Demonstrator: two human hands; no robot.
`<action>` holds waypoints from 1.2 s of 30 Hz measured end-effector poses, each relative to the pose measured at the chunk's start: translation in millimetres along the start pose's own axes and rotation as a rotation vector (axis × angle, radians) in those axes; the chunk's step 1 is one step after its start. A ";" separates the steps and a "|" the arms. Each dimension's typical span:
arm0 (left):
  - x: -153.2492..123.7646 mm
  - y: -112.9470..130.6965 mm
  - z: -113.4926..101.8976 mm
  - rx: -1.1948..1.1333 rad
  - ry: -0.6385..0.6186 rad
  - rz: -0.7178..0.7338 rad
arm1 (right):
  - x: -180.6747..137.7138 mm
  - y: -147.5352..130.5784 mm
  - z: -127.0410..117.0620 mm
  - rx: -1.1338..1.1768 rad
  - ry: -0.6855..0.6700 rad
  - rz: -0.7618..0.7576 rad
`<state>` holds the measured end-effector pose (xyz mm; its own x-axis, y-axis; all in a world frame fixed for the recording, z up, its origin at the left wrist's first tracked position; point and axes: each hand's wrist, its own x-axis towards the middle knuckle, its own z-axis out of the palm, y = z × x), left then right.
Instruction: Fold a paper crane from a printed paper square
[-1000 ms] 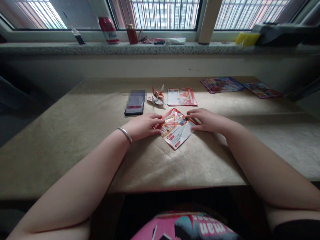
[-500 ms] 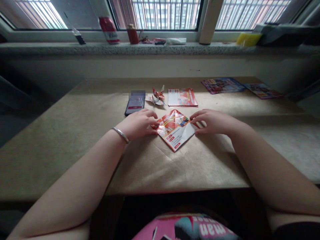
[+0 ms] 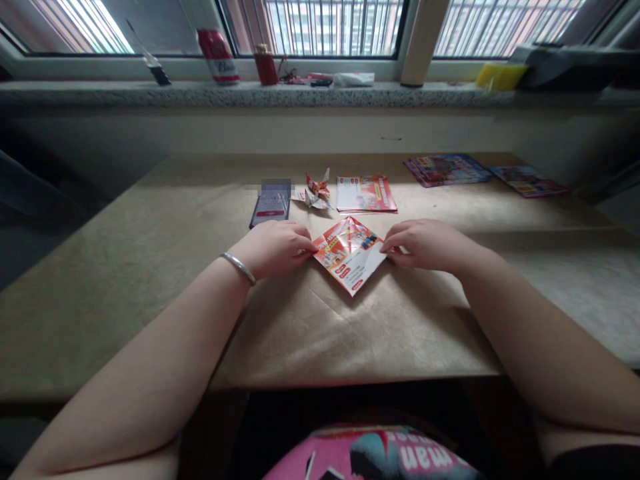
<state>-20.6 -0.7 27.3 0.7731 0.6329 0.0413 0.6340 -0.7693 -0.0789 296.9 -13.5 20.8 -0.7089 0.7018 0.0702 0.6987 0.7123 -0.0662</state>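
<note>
A folded sheet of printed paper (image 3: 351, 257), red, orange and white, lies on the table as a diamond with one corner pointing at me. My left hand (image 3: 283, 248), with a silver bangle at the wrist, pinches its left corner between thumb and fingers. At the opposite corner my right hand (image 3: 417, 245) grips the paper in the same way. Just beyond the sheet are a folded paper crane (image 3: 317, 192) and a stack of similar printed leaflets (image 3: 367, 195). A phone (image 3: 271, 203) with a lit screen lies past my left hand.
Several colourful booklets (image 3: 447, 170) lie at the table's far right, with another pile (image 3: 530, 181) beside them. On the stone windowsill (image 3: 320, 98) stand a red can (image 3: 219, 57), a red bottle (image 3: 265, 67) and a yellow item (image 3: 500, 77). The table's front edge is close to my body.
The near corner of the paper has shifted slightly away from me and to the right. My fingers have closed more tightly on both side corners.
</note>
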 end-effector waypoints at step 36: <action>8.4 0.2 7.4 -0.102 -0.092 -0.280 | 13.2 -1.1 17.9 0.307 0.001 0.477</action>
<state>-14.1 5.1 20.2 0.5658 0.8234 -0.0436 0.8245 -0.5654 0.0229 285.0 -5.0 4.0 -0.3210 0.9464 -0.0373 0.8816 0.2842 -0.3769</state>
